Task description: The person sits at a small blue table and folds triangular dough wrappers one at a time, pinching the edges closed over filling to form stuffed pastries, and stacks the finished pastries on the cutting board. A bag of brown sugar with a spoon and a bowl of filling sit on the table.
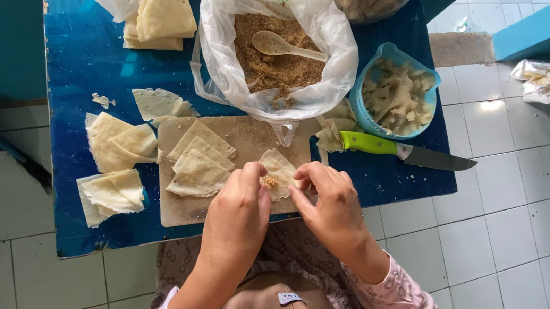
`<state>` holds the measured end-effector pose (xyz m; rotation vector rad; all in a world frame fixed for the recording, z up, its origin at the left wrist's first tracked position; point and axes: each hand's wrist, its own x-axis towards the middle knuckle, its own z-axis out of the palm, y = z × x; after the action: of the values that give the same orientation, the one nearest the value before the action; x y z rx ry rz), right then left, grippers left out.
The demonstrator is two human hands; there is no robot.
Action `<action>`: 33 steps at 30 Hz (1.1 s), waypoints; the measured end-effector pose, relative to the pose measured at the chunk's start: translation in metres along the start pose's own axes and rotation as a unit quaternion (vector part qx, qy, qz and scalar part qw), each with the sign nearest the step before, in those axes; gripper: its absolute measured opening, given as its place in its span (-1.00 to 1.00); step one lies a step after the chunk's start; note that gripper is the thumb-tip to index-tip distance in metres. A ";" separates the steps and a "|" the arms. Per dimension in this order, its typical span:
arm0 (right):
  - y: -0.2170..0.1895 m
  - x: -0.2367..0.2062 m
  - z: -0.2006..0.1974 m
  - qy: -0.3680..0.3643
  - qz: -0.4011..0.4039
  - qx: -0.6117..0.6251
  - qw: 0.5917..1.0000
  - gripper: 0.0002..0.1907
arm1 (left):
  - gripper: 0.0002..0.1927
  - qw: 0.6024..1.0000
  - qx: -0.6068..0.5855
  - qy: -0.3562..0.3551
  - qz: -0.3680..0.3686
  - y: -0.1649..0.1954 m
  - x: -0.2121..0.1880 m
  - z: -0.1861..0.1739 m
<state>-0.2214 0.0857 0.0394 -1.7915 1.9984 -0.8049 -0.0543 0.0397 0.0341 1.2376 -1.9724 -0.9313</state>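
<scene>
On the wooden board (184,211) at the near edge of the blue surface (87,52), you hold one dough wrapper (280,169) between both hands, a pinch of brown filling (269,182) on it. Your left hand (236,211) pinches its left edge, fingers curled shut on the dough; your right hand (326,200) grips its right edge the same way. The wrapper sits just beyond your fingertips, its long axis running away from you, and both hands are equally near. Three folded wrappers (197,158) lie stacked to the left on the board. Beyond it stands one open plastic bag (219,42) of brown filling with one spoon (283,46). To the right are one blue bowl (360,98) and one green-handled knife (404,151). Loose wrapper piles (112,169) lie left of the board; their number is hard to tell.
</scene>
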 end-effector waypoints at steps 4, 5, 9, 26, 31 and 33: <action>0.004 -0.001 0.002 -0.010 0.033 0.087 0.996 -0.79 | -0.77 0.999 -0.027 -0.026 -0.008 -0.005 0.008 0.006; 0.005 -0.001 0.003 -0.004 0.032 0.095 0.995 -0.78 | -0.77 0.999 -0.032 -0.030 -0.005 -0.007 0.010 0.007; 0.009 -0.004 0.008 0.017 0.009 0.126 0.992 -0.75 | -0.73 0.999 -0.038 -0.026 0.013 -0.014 0.005 0.006; -0.009 -0.010 0.015 0.090 -0.084 -0.082 0.989 -0.85 | -0.90 0.991 0.067 0.046 0.102 -0.024 -0.011 0.006; -0.012 -0.013 0.020 0.113 -0.099 -0.088 0.985 -0.85 | -0.84 0.990 0.068 0.031 0.122 -0.027 -0.010 0.002; -0.013 -0.015 0.021 0.096 -0.117 -0.106 0.983 -0.82 | -0.85 0.991 0.061 0.028 0.118 -0.028 -0.010 0.001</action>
<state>-0.1965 0.0956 0.0291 -2.1774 2.0847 -0.8939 -0.0385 0.0402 0.0091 1.0543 -2.1014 -0.6616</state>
